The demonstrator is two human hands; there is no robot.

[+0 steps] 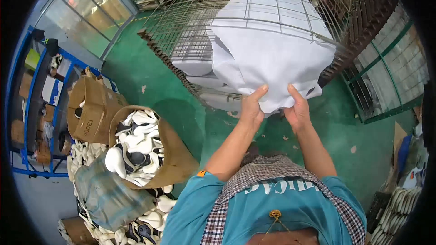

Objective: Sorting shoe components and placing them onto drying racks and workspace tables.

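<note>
A large white sheet of soft material [272,59], with a wavy, irregular outline, is held out in front of me. Its far part lies beneath the wires of a multi-tier wire rack [181,4]; its near edge hangs free of them. My left hand [253,106] pinches that near edge, thumb on top. Close beside it my right hand [297,109] grips the same edge, also thumb uppermost. The fingers under the sheet are mostly hidden. More white pieces [193,59] lie on lower tiers to the left of the sheet.
On the left, a brown sack [177,149] and a cardboard box [97,113] stand by a heap of white and black shaped pieces. Blue shelving [59,122] lines the left wall. A green-framed rack [381,72] stands at right. Scraps dot the green floor [181,113].
</note>
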